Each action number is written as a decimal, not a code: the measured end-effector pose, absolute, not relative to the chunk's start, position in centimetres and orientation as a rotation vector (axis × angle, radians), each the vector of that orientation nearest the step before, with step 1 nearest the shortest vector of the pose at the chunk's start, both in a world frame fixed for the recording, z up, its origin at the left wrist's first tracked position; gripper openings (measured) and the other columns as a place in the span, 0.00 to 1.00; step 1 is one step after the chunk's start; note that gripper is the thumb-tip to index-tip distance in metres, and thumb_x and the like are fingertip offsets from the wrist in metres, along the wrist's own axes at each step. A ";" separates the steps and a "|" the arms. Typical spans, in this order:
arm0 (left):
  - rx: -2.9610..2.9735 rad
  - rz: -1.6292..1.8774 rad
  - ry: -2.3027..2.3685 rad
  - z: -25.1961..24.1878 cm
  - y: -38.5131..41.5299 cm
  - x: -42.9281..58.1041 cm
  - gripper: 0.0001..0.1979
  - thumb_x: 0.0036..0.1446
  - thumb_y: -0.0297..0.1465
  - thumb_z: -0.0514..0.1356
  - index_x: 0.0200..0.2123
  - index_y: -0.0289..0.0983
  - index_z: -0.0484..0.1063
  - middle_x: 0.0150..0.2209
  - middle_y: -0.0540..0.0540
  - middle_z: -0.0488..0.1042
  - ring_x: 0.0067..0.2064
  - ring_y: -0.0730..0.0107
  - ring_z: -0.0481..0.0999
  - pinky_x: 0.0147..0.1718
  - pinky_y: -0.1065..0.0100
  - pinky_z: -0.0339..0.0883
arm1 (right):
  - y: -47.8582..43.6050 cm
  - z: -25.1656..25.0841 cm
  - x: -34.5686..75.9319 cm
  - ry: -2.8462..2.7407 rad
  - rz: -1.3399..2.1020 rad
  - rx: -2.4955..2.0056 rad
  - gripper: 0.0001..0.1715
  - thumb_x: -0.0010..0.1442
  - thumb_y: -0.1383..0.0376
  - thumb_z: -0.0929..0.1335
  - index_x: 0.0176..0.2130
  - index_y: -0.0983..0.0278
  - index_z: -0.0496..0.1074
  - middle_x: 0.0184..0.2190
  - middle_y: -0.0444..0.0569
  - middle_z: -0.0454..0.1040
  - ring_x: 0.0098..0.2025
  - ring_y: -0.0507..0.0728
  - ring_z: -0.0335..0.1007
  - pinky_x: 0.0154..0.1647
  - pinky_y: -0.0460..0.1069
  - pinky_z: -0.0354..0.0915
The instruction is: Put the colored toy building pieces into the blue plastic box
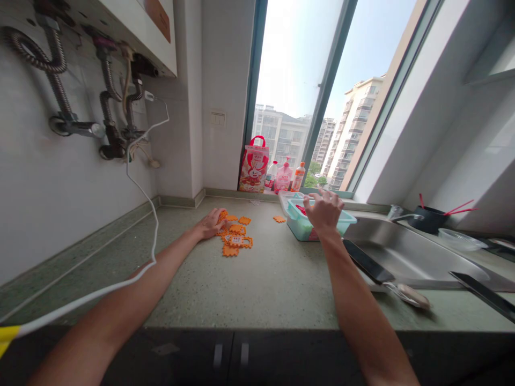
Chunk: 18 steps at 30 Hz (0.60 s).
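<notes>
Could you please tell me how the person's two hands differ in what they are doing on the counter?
The left hand lies flat and low on the orange puzzle pieces, while the right hand is raised over the clear plastic box, fingers spread. The left hand touches loose flat pieces; the right hand reaches into a container. Both are bare and stretched forward over the green counter.

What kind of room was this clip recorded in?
Most likely a home kitchen: a stainless steel sink set in a speckled green countertop, bottles of cleaning liquid on the windowsill, and wall-mounted boiler pipes.

Translucent plastic box [346, 219], speckled matt countertop [265, 279]
</notes>
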<state>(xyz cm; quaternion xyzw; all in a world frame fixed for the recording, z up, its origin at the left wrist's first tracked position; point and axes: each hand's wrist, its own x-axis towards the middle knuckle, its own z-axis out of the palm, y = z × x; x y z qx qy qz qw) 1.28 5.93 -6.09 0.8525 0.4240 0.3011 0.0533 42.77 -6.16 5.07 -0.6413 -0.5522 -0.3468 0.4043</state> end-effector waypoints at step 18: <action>2.533 1.163 1.142 -1.1 1.9 4.3 0.26 0.70 0.45 0.51 0.65 0.39 0.63 0.60 0.37 0.70 0.62 0.52 0.71 0.65 0.52 0.64 | 0.0 -5.6 35.3 -2.092 -0.053 -1.778 0.40 0.71 0.52 0.64 0.73 0.69 0.57 0.65 0.63 0.69 0.67 0.65 0.62 0.67 0.55 0.57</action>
